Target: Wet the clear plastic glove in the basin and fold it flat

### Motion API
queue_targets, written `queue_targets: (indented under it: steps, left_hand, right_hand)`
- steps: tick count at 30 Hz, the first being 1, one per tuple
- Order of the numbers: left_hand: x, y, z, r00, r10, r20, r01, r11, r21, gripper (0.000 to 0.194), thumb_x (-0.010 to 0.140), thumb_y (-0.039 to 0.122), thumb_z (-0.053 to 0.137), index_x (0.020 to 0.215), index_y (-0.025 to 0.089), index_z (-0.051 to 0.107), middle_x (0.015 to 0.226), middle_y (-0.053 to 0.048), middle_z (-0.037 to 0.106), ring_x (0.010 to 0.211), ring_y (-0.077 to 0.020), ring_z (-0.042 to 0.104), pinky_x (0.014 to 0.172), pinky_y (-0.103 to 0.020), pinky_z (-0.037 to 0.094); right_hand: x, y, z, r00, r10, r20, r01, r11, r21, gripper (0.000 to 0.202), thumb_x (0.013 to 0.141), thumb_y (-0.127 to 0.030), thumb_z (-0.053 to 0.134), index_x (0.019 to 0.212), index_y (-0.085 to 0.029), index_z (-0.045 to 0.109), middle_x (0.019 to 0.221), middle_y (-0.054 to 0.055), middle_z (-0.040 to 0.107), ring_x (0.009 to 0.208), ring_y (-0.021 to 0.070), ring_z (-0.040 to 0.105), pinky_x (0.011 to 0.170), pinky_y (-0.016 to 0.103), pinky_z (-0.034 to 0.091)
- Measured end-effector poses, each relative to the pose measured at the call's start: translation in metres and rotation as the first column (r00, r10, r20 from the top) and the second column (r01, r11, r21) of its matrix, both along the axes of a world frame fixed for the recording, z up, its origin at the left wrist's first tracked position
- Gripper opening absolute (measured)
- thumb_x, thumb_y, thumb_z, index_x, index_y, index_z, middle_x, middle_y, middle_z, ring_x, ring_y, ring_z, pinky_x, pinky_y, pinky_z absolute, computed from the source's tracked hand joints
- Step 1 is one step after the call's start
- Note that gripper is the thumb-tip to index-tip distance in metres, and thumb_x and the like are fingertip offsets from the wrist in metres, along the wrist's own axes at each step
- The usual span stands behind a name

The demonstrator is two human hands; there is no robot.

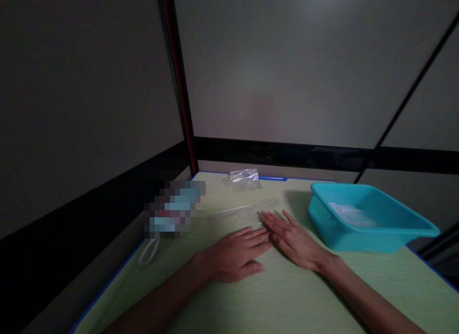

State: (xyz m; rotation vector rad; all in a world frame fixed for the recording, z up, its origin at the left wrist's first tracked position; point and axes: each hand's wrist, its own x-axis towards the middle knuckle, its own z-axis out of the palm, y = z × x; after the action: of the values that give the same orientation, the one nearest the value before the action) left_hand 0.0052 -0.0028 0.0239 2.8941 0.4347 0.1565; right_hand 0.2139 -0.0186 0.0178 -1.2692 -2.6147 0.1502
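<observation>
My left hand [238,255] lies palm down with its fingers stretched out, pointing right. My right hand [294,240] is also flat, its fingers reaching to the upper left. The fingertips of both meet or overlap slightly in the middle of the pale green table [229,305]. Just beyond them a thin, clear plastic bag or sheet [247,210] lies spread on the tabletop. Its near edge is hard to make out, and part of it may be under the fingers. Neither hand grips anything.
A turquoise plastic basin [362,240] stands at the right, with white packets or sheets [353,214] inside. Crumpled clear plastic [245,180] lies near the table's blue back edge. At the left is a blurred-out object [175,209] with a white loop [148,251]. Grey walls [272,75] stand close behind.
</observation>
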Motion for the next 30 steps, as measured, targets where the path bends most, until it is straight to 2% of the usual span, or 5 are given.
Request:
queue_targets:
  steps: [8,16,25,30]
  left_hand:
    - [0.000,0.001,-0.001,1.000,-0.010,0.014,0.010,1.000,0.000,0.051,0.085,0.034,0.033,0.130,0.016,0.020,0.136,-0.007,0.020,0.125,-0.0194,0.014,0.102,-0.035,0.010]
    - [0.000,0.000,0.001,1.000,-0.005,0.004,0.005,1.000,-0.004,0.052,0.083,0.035,0.036,0.130,0.016,0.023,0.137,-0.007,0.017,0.125,-0.0201,0.013,0.102,-0.036,0.010]
    - [-0.003,-0.002,0.000,1.000,0.008,-0.012,-0.008,1.000,-0.015,0.057,0.082,0.037,0.038,0.131,0.017,0.017,0.138,-0.006,0.011,0.126,-0.0218,0.007,0.102,-0.037,0.009]
    - [-0.009,-0.004,0.001,1.000,0.010,0.019,-0.009,0.999,-0.054,0.058,0.082,0.038,0.037,0.132,0.018,0.014,0.139,-0.005,0.009,0.126,-0.0210,0.004,0.103,-0.036,0.008]
  right_hand:
    - [0.003,0.007,-0.008,1.000,-0.002,0.023,0.005,0.993,-0.120,0.051,0.088,-0.042,0.017,0.133,-0.019,0.011,0.137,0.006,0.014,0.125,0.0161,0.011,0.102,0.040,0.006]
    - [0.004,0.008,-0.011,0.998,0.020,0.053,-0.016,0.997,-0.072,0.053,0.087,-0.043,0.019,0.133,-0.018,0.009,0.137,0.007,0.015,0.125,0.0161,0.011,0.102,0.042,0.009]
    - [0.002,0.006,-0.008,0.994,0.015,0.111,-0.010,0.999,-0.052,0.055,0.087,-0.045,0.016,0.132,-0.013,0.012,0.137,0.010,0.015,0.125,0.0160,0.010,0.102,0.041,0.010]
    - [0.003,0.006,-0.009,0.996,0.021,0.087,-0.018,0.999,-0.044,0.055,0.087,-0.045,0.019,0.133,-0.015,0.012,0.137,0.009,0.015,0.125,0.0166,0.011,0.102,0.042,0.010]
